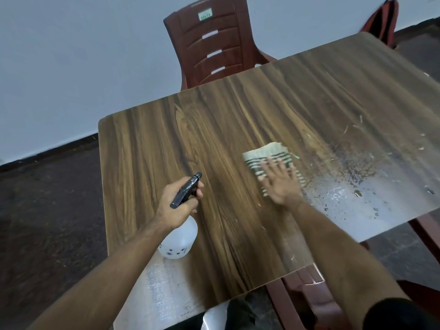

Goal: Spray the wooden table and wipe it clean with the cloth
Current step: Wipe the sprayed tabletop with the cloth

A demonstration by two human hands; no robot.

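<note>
The wooden table (214,129) fills the middle of the view. A white spray bottle (179,241) with a black trigger head is held above the table's near left part, and my left hand (177,203) grips it round the neck and trigger. A folded pale cloth with dark green stripes (269,153) lies flat on the table to the right of centre. My right hand (282,184) presses on the cloth with its fingers spread straight. Right of the cloth the table surface is wet, with droplets and small bits of debris (357,177).
A reddish-brown plastic chair (214,44) stands at the table's far side against a pale wall. Another such chair (385,22) is at the far right corner, and a third chair (304,294) is tucked under the near edge. Dark floor surrounds the table.
</note>
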